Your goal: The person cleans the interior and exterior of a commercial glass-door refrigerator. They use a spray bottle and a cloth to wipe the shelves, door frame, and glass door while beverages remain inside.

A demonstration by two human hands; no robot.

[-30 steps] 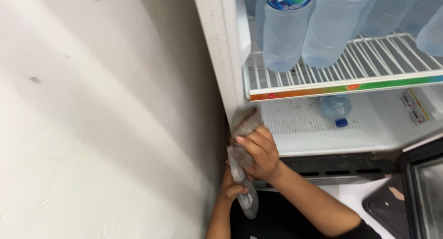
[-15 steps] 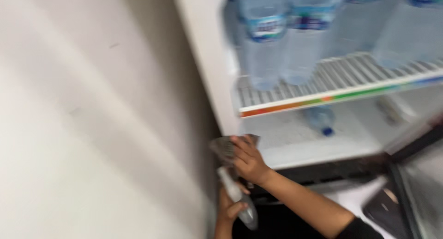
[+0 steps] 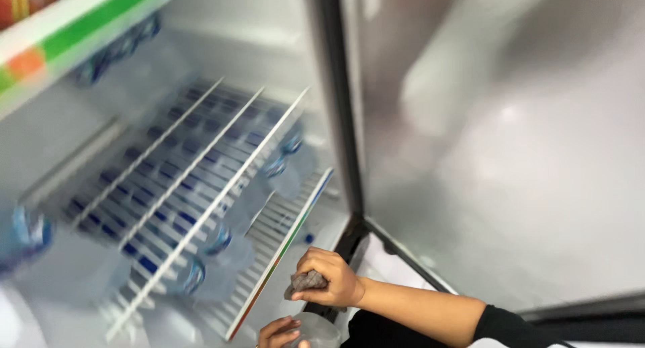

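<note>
Fridge interior, open, seen at a steep tilt and badly smeared by camera motion. Right hand sits low in view, fingers curled tight around a crumpled grey cloth; the cloth bulges out just below the knuckles and is pressed close to the bottom front corner of the fridge, though contact with the frame cannot be made out for certain. Black sleeve covers the arm past the forearm.

Left hand shows only partly at the bottom edge, just below the right-hand fingers. Its fingers wrap the top of a pale translucent bottle; how firmly they close cannot be told, since most of the hand is cut off.

Just beyond the cloth-holding fingers runs the front strip of a wire shelf, white with a coloured band. Clear water bottles with blue labels stand on the shelves farther in, blurred. To the far side of the fingers, the dark door frame rises, and beyond it the glass door stands open, reflecting a pale floor.
</note>
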